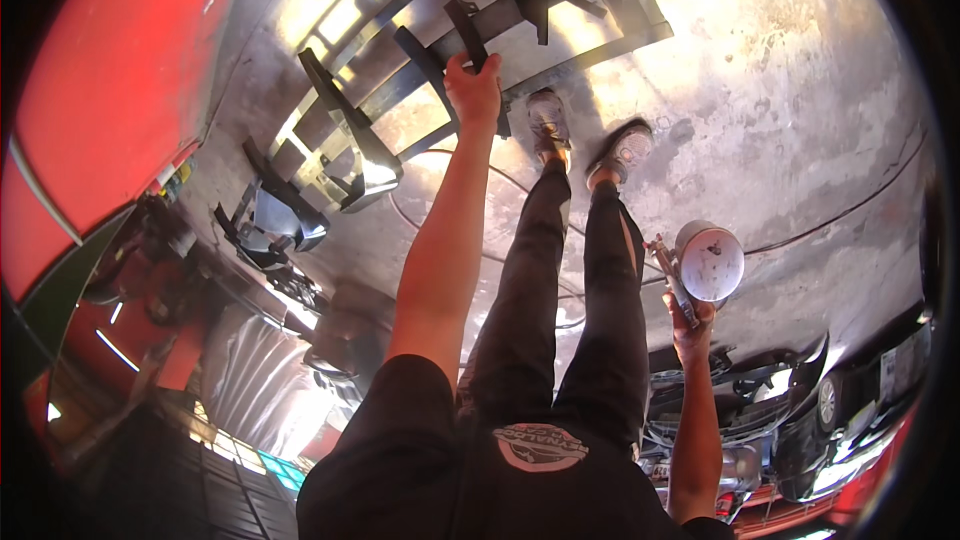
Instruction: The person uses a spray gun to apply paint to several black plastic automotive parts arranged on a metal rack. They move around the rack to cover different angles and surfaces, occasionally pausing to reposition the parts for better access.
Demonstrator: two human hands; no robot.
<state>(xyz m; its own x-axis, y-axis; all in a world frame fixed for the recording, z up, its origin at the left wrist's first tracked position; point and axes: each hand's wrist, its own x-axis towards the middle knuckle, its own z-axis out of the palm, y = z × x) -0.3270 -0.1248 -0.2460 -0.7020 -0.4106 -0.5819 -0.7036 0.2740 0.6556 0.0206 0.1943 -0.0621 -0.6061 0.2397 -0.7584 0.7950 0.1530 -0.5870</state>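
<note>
My right hand (692, 330) is closed around the handle of a paint spray gun (674, 280). A round cup with a whitish top (711, 264) sits on the gun, off to the right of my legs. My left arm reaches far forward, and my left hand (474, 92) is closed on a narrow black part (464, 28). That part stands at a dark metal rack (590, 58). Beside it to the left leans another long black piece (425, 65). My fingers hide some of the grip.
More black parts, one a glossy angled piece (355, 140), stand left of the rack. A dark hose (830, 232) runs across the concrete floor (770, 120) past my shoes. A red panel (120, 60) rises at left. Parked vehicles (820, 410) show at lower right.
</note>
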